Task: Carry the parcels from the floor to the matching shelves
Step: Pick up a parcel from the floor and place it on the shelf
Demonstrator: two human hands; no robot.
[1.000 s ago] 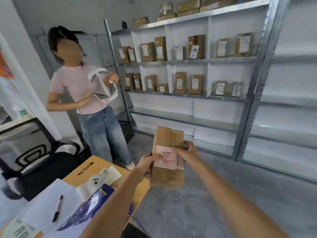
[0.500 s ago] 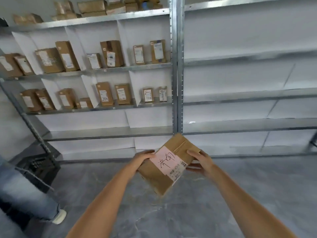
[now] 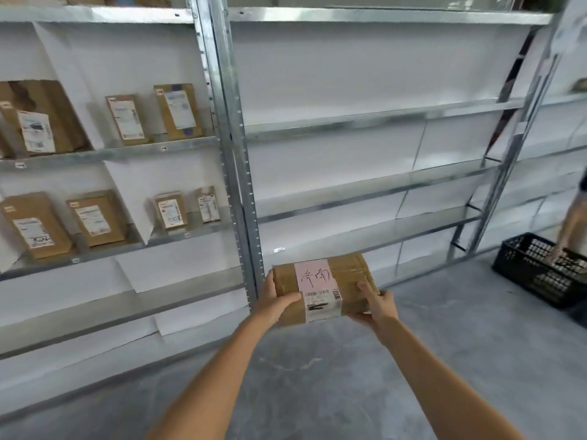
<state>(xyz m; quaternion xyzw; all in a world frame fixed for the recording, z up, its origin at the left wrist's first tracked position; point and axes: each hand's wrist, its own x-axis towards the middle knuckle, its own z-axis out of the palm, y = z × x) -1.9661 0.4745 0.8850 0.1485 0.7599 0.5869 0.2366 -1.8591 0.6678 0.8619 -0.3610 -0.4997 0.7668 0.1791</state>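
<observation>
1. Cardboard parcel (image 3: 320,289) with a pink label (image 3: 313,276) is held in mid-air above the grey floor (image 3: 317,376), in front of the metal shelves (image 3: 365,122).
2. Left hand (image 3: 276,301) grips its left end; right hand (image 3: 378,301) grips its right end.
3. Other parcels (image 3: 95,217) stand on the left shelf unit.
4. Black crate (image 3: 540,268) sits on the floor at right.

Both forearms are bare from the bottom edge of the picture up to the wrists, with no sleeve showing on either. The left hand (image 3: 275,302) and the right hand (image 3: 378,302) are bare too: no glove, ring, watch or wristband shows on them.
</observation>
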